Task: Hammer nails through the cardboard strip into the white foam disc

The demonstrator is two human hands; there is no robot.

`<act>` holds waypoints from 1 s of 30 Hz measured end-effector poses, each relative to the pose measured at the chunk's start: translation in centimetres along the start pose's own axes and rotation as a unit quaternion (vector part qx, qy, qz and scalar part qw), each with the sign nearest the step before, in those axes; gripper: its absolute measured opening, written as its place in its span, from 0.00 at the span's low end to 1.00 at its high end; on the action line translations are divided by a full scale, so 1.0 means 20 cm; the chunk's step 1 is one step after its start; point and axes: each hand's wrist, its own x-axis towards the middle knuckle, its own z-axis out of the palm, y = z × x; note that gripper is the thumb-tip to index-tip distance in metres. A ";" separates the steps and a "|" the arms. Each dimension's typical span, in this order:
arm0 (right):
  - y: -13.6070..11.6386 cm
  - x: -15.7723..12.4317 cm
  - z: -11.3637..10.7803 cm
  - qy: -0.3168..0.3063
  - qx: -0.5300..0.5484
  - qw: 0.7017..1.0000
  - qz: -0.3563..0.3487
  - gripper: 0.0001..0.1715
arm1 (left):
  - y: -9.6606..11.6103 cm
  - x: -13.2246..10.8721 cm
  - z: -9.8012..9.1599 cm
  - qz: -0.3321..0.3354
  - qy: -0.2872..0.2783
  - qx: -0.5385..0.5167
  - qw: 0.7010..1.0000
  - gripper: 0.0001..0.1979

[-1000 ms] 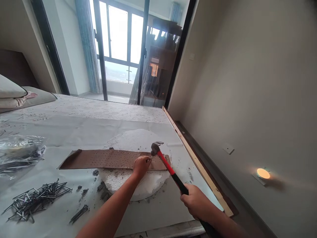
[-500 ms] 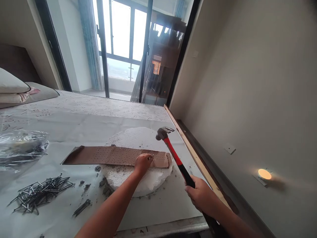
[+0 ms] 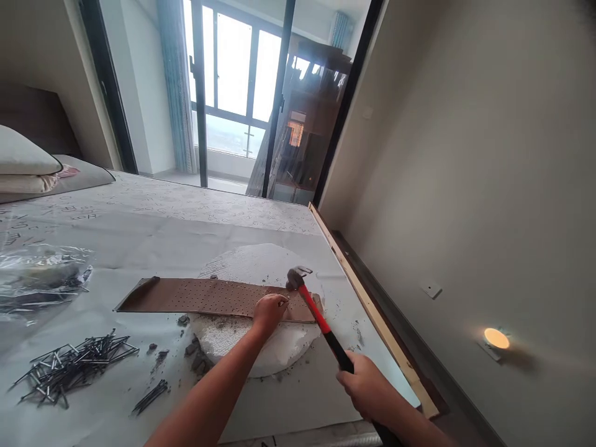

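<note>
The paper-covered table (image 3: 139,242) carries everything. The white foam disc (image 3: 261,347) sits under your fingers as a soft backing, so nail points have somewhere to go. The brown perforated strip (image 3: 205,297) lies flat across the disc. Your left hand (image 3: 269,310) presses on it with fingertips pinched, apparently steadying a nail; it's too small to confirm. Your right hand (image 3: 367,388) is fully wrapped low on the handle for swing leverage, with the hammer (image 3: 316,313) head just beyond your left fingertips. The loose nails (image 3: 69,366) are well left of both hands, within reach.
</note>
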 end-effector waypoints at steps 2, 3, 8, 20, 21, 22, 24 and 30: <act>0.02 0.00 0.01 -0.015 -0.010 1.000 0.006 0.05 | -0.01 0.00 0.01 0.002 -0.001 0.006 1.000 0.10; 0.03 0.00 0.01 -0.011 -0.013 1.000 -0.005 0.04 | -0.01 0.00 0.01 0.005 -0.001 0.007 1.000 0.10; 0.01 -0.02 -0.02 0.037 0.005 0.998 -0.047 0.04 | -0.02 0.00 0.02 0.015 0.005 -0.003 1.000 0.11; 0.03 0.00 -0.02 0.039 -0.011 0.997 -0.067 0.05 | -0.08 0.06 -0.05 -0.030 0.041 -0.261 0.964 0.10; 0.04 0.01 -0.01 0.029 -0.010 0.998 -0.061 0.05 | -0.09 0.06 -0.06 -0.045 0.050 -0.290 0.955 0.11; 0.05 0.02 0.02 0.017 -0.009 0.999 -0.047 0.06 | -0.10 0.07 -0.06 -0.060 0.059 -0.312 0.946 0.11; 0.09 0.05 0.08 -0.017 -0.003 1.000 -0.002 0.07 | -0.11 0.07 -0.08 -0.080 0.066 -0.334 0.937 0.11; 0.08 -0.05 0.09 0.032 0.029 0.997 -0.060 0.03 | -0.09 0.06 -0.12 -0.066 0.063 -0.371 0.924 0.11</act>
